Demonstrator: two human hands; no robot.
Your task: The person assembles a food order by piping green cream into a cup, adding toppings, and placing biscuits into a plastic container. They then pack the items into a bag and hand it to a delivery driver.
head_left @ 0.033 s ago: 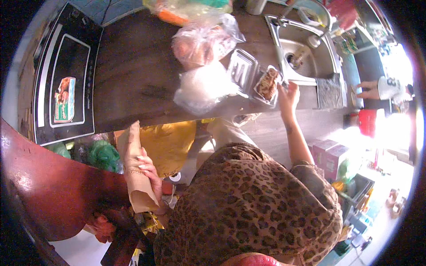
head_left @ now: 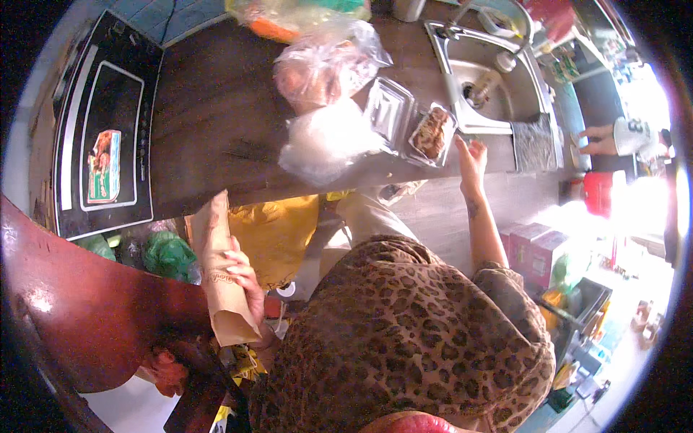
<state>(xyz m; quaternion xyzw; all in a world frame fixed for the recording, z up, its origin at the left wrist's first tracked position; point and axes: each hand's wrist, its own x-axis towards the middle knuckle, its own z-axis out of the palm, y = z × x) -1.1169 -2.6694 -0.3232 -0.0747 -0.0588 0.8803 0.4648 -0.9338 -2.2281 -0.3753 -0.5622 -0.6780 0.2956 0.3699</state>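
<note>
My left hand (head_left: 245, 279) is wrapped round a long brown paper bag (head_left: 222, 292), held below the counter's front edge. The bag's lower end gapes a little; what it holds inside cannot be seen. At the counter's edge my right hand (head_left: 473, 160) is empty, thumb and fingers apart, just right of a clear plastic clamshell container (head_left: 406, 148). Brown, sauce-coated food (head_left: 431, 133) lies in its near half, and the lid (head_left: 390, 108) is folded back to the left. A crumpled white plastic bag (head_left: 321, 141) rests beside the lid.
Behind it sits a clear bag of pinkish food (head_left: 321, 68). A steel sink (head_left: 498, 97) with a grey cloth (head_left: 534, 146) on its near edge is at the right. A black cooktop (head_left: 123, 79) bearing a printed box (head_left: 105, 166) is at the left. Another person (head_left: 628, 141) stands far right.
My right hand has come away from the container's right edge, and its fingers have spread. The left hand keeps its hold on the paper bag.
</note>
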